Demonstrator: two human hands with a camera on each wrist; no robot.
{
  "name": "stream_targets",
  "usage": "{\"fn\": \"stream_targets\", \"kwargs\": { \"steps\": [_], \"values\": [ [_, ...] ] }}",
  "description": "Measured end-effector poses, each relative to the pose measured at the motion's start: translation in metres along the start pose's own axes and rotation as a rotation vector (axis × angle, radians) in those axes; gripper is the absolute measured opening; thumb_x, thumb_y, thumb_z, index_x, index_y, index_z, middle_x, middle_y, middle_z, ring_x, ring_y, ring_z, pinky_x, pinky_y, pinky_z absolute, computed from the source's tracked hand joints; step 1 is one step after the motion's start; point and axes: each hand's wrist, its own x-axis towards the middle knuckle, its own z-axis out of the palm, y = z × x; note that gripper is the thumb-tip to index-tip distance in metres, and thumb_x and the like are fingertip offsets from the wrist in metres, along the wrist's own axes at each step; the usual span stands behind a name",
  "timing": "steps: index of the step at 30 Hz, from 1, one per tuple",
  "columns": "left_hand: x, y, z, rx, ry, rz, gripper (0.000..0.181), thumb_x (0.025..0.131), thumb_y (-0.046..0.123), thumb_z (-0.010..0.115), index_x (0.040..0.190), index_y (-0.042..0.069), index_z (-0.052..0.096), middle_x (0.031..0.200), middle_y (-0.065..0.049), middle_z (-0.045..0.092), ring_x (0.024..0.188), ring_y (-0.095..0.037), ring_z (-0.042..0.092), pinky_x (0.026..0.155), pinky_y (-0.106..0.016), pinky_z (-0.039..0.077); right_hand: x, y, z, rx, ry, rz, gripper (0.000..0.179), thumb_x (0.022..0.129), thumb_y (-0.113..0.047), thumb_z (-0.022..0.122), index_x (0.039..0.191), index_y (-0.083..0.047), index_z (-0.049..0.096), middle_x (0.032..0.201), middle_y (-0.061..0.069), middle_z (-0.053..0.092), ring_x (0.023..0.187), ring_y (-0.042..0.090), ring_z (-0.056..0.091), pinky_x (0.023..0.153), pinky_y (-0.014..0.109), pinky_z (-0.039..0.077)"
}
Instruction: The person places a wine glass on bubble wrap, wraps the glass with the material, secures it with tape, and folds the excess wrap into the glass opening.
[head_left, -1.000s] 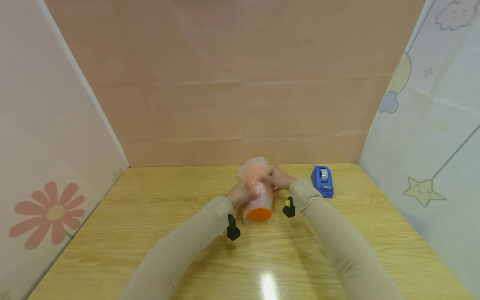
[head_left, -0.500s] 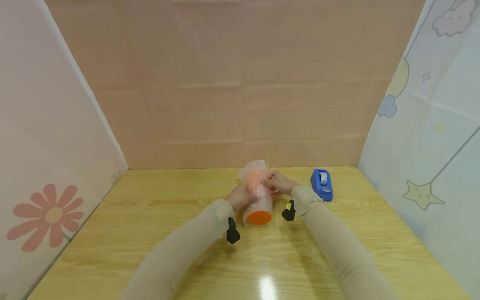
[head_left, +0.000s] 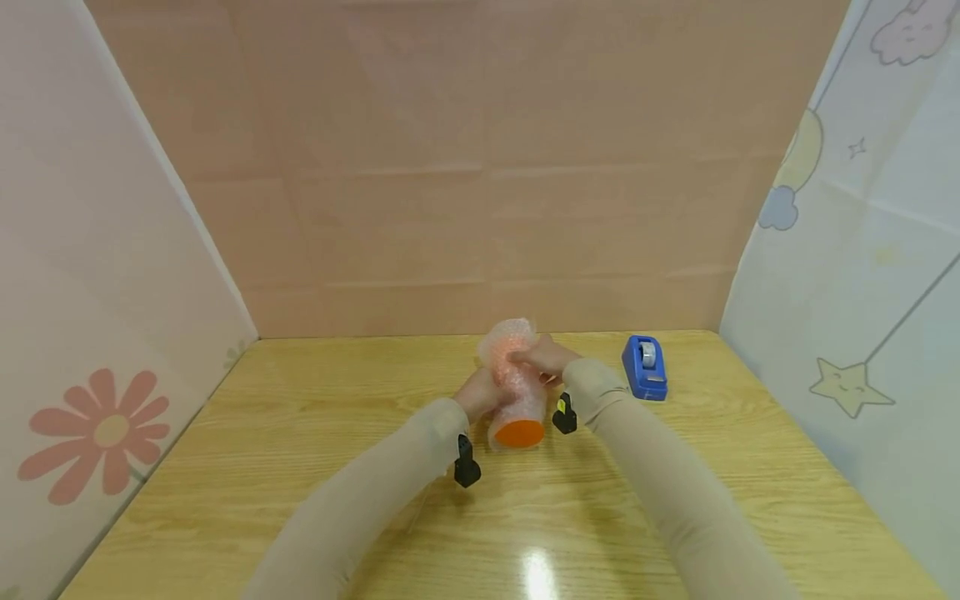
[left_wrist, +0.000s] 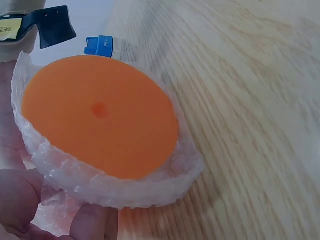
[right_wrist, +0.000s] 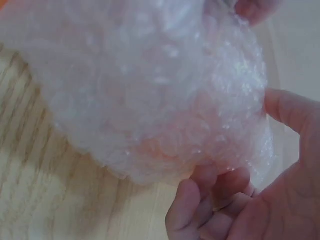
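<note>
Orange base (head_left: pixel 519 433) shows at the near end of the bubble wrap (head_left: pixel 523 406), which lies left of the tape dispenser (head_left: pixel 654 367) and extends nearer the person. Change over 0.5 s: the right hand (head_left: pixel 548 359) shifts away from the dispenser, its thumb reaching farther across the wrap, fingers curled around the dispenser side. The left hand (head_left: pixel 479 393) grasps the side away from the dispenser, roughly unchanged. Judgement: the wrap is being pressed snug, held by 2 hands.
</note>
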Motion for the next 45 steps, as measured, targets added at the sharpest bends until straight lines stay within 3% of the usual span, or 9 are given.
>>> {"fn": "stream_targets", "kwargs": {
  "steps": [8, 14, 18, 24, 28, 31, 38, 42, 45],
  "values": [
    [-0.001, 0.001, -0.001, 0.035, 0.011, -0.040, 0.045, 0.090, 0.000, 0.061, 0.133, -0.002, 0.049, 0.119, -0.016, 0.062, 0.100, -0.025, 0.062, 0.088, -0.039, 0.053, 0.004, -0.003, 0.003, -0.038, 0.007, 0.015, 0.098, 0.087, -0.055, 0.061, 0.147, 0.002, 0.008, 0.115, 0.015, 0.038, 0.065, 0.017, 0.041, 0.063, 0.033, 0.046],
    [-0.002, 0.003, -0.002, 0.054, 0.030, -0.079, 0.042, 0.092, 0.002, 0.061, 0.132, -0.004, 0.049, 0.117, -0.017, 0.063, 0.097, -0.025, 0.062, 0.084, -0.037, 0.054, -0.004, -0.005, 0.002, -0.056, -0.038, -0.005, 0.111, 0.085, -0.054, 0.066, 0.148, 0.005, -0.004, 0.123, 0.018, 0.043, 0.085, 0.022, 0.051, 0.081, 0.039, 0.050],
    [-0.002, 0.003, -0.001, 0.066, 0.039, -0.096, 0.040, 0.091, 0.003, 0.062, 0.129, -0.004, 0.051, 0.114, -0.015, 0.063, 0.093, -0.023, 0.061, 0.082, -0.036, 0.054, -0.012, -0.007, 0.003, 0.011, -0.052, 0.024, 0.106, 0.089, -0.055, 0.059, 0.149, 0.002, -0.006, 0.129, 0.018, 0.039, 0.099, 0.027, 0.049, 0.085, 0.039, 0.049],
    [0.000, 0.002, 0.002, 0.092, 0.046, -0.139, 0.039, 0.091, 0.006, 0.064, 0.127, -0.004, 0.052, 0.112, -0.013, 0.062, 0.092, -0.023, 0.059, 0.084, -0.036, 0.053, -0.016, -0.009, 0.003, 0.125, -0.032, 0.093, 0.099, 0.090, -0.054, 0.056, 0.150, -0.001, -0.002, 0.127, 0.016, 0.038, 0.097, 0.027, 0.049, 0.078, 0.033, 0.050],
    [0.002, 0.002, 0.003, 0.075, 0.040, -0.111, 0.041, 0.091, 0.003, 0.063, 0.129, -0.003, 0.051, 0.115, -0.013, 0.062, 0.095, -0.023, 0.060, 0.087, -0.037, 0.053, -0.014, -0.008, 0.001, 0.142, -0.040, 0.107, 0.103, 0.091, -0.055, 0.055, 0.150, -0.002, -0.010, 0.117, 0.014, 0.041, 0.092, 0.024, 0.048, 0.077, 0.032, 0.048],
    [0.002, 0.003, 0.002, 0.054, 0.033, -0.085, 0.041, 0.090, 0.001, 0.062, 0.129, -0.003, 0.051, 0.116, -0.014, 0.063, 0.096, -0.024, 0.061, 0.087, -0.038, 0.053, -0.012, -0.006, -0.001, 0.153, -0.058, 0.104, 0.098, 0.092, -0.053, 0.054, 0.150, -0.001, -0.004, 0.107, 0.011, 0.041, 0.086, 0.021, 0.046, 0.073, 0.030, 0.046],
    [0.003, 0.003, 0.001, 0.041, 0.033, -0.111, 0.036, 0.091, 0.003, 0.062, 0.125, -0.002, 0.053, 0.114, -0.013, 0.063, 0.094, -0.022, 0.060, 0.087, -0.039, 0.053, -0.004, 0.001, -0.006, 0.195, -0.118, 0.073, 0.086, 0.095, -0.045, 0.053, 0.146, -0.002, -0.001, 0.093, 0.006, 0.042, 0.078, 0.018, 0.046, 0.068, 0.027, 0.046],
    [0.003, 0.002, 0.001, 0.016, 0.036, -0.103, 0.036, 0.091, 0.000, 0.061, 0.125, -0.003, 0.054, 0.115, -0.014, 0.063, 0.097, -0.023, 0.061, 0.088, -0.039, 0.053, 0.000, 0.007, -0.009, 0.231, -0.157, 0.036, 0.050, 0.099, -0.035, 0.052, 0.124, -0.004, 0.021, 0.087, 0.004, 0.040, 0.073, 0.017, 0.045, 0.064, 0.027, 0.045],
    [0.002, 0.001, 0.001, 0.021, 0.038, -0.108, 0.035, 0.091, 0.001, 0.061, 0.124, -0.004, 0.054, 0.115, -0.015, 0.063, 0.096, -0.024, 0.061, 0.088, -0.039, 0.053, 0.002, 0.010, -0.008, 0.224, -0.177, 0.032, 0.046, 0.098, -0.038, 0.053, 0.115, -0.006, 0.024, 0.088, 0.005, 0.039, 0.072, 0.016, 0.045, 0.063, 0.028, 0.044]
  ]
}}
